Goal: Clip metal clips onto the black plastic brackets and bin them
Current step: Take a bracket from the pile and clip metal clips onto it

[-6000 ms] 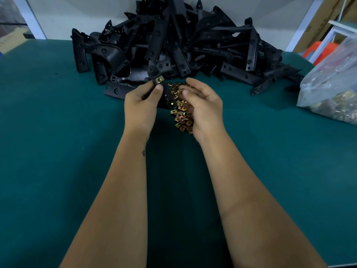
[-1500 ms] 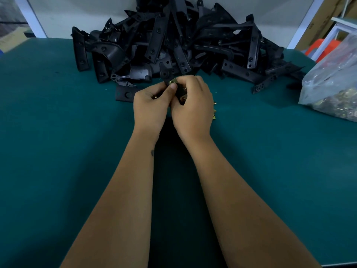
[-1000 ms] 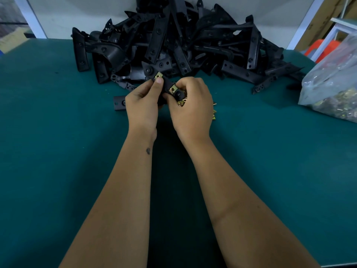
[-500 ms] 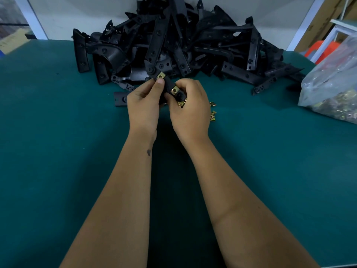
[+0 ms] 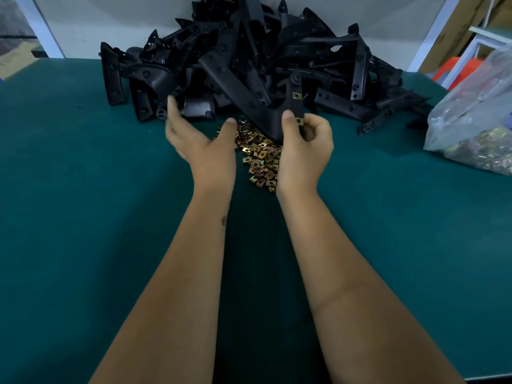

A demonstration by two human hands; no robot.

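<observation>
Black plastic bracket [image 5: 294, 106] is sitting gripped in the right hand [image 5: 304, 151] while the left hand [image 5: 199, 139] is hovering open beside loose clips [image 5: 259, 159].

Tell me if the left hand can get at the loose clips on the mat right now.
Probably yes. The left hand is open, holding nothing, and the loose clips lie uncovered on the green mat right beside it.

Black brackets [image 5: 249, 59]; brass-gold clips [image 5: 260, 159]; teal table [image 5: 83, 217]; clear bag [image 5: 476, 120]; orange stool [image 5: 451, 69].
</observation>
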